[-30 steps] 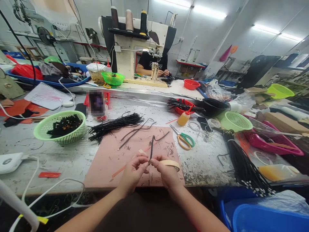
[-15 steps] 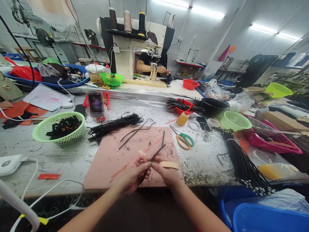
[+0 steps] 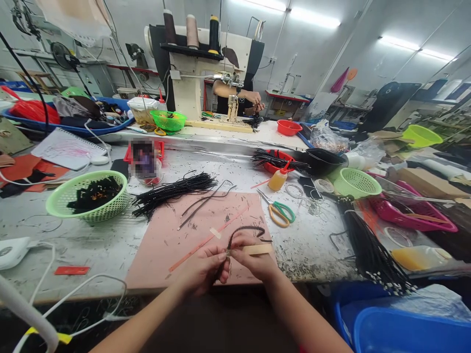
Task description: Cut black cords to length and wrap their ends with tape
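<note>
A black braided cord runs up from between my fingertips and curls over to the right. My left hand pinches it near its lower part, thumb and fingers pressed together. Close beside it, my right hand grips the same cord; a roll of cream tape shows at this hand, partly hidden by the fingers. Both hands are above a pink mat. A red ruler-like strip, with a scrap of cream tape across it, lies slanted on the mat. Loose black cords rest farther back.
Behind the mat lies a bundle of black cords. Scissors and a glue bottle are to the right. A green basket stands left, a hanging cord bundle right. A co-worker's hand shows behind the sewing machine.
The cord's free end, straight and pointing up right before, now bends over in a loop to the right. My hands stay close together. The co-worker's arm is raised higher.
</note>
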